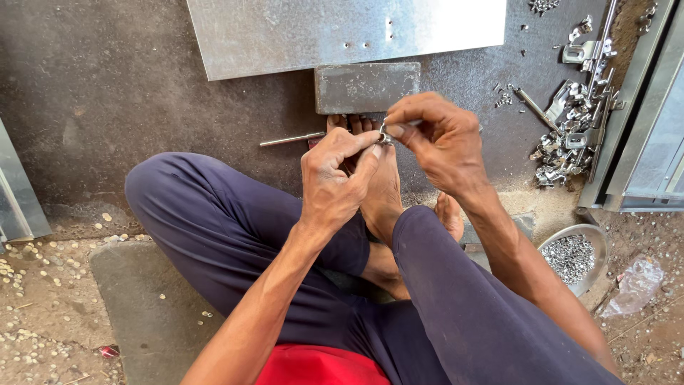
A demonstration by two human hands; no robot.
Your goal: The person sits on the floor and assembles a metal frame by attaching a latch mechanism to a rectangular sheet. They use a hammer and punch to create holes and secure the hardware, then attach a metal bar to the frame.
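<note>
I sit cross-legged on the floor in dark blue trousers. My left hand (333,176) and my right hand (436,139) meet above my bare foot (381,189). Both pinch a small shiny metal part (385,135) between their fingertips. The part is tiny and mostly hidden by my fingers. A thin metal rod (292,140) lies on the floor just left of my hands. A dark rectangular metal block (367,87) rests on the floor right behind them.
A large flat metal sheet (342,32) lies at the top. A heap of small metal brackets (573,132) sits at the right beside metal channel sections (645,128). A round bowl of small screws (573,255) stands by my right knee. Small round bits (28,278) litter the floor at left.
</note>
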